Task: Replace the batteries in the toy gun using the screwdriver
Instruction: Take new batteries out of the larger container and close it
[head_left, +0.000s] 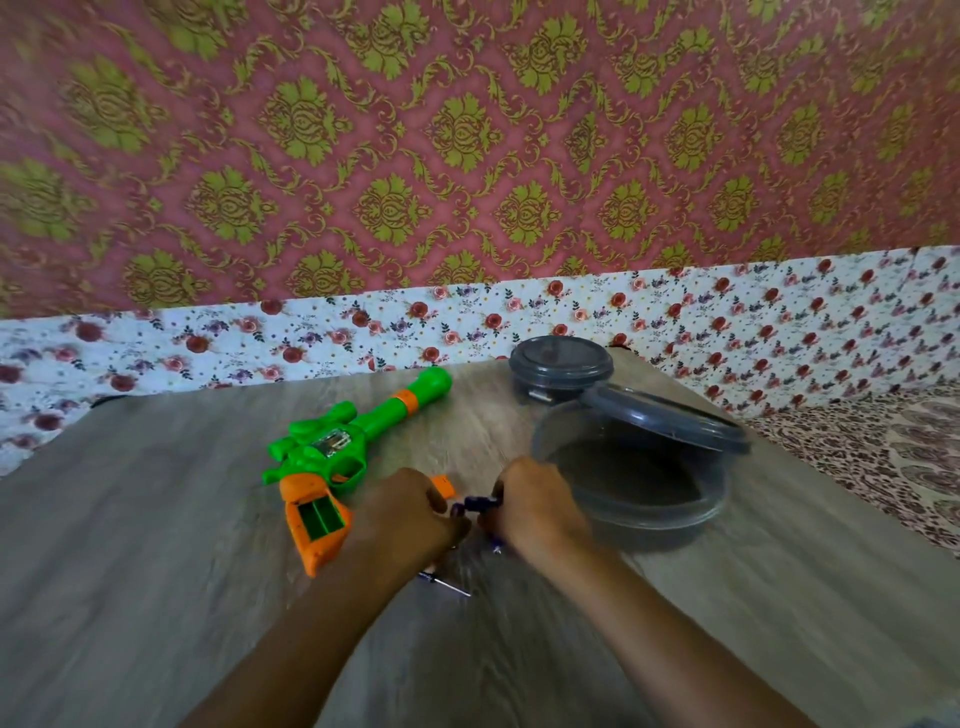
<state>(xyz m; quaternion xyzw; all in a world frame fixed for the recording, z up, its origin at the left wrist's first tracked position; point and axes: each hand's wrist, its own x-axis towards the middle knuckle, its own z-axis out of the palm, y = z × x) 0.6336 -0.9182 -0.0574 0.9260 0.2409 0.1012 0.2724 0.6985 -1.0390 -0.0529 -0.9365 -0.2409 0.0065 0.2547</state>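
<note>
Now both hands (410, 514) pinch purple batteries (475, 504) right of the toy gun (332, 457).

A clear tub (639, 483) sits on the wooden table (156, 519) just right of the fingers, its grey lid (665, 421) tilted on the rim. Beyond them stands a closed tub (561, 366).

Toy gun (332, 457) on table (156, 571), left of hands (467, 514); containers (634, 467) right; screwdriver (447, 583) beneath.
</note>
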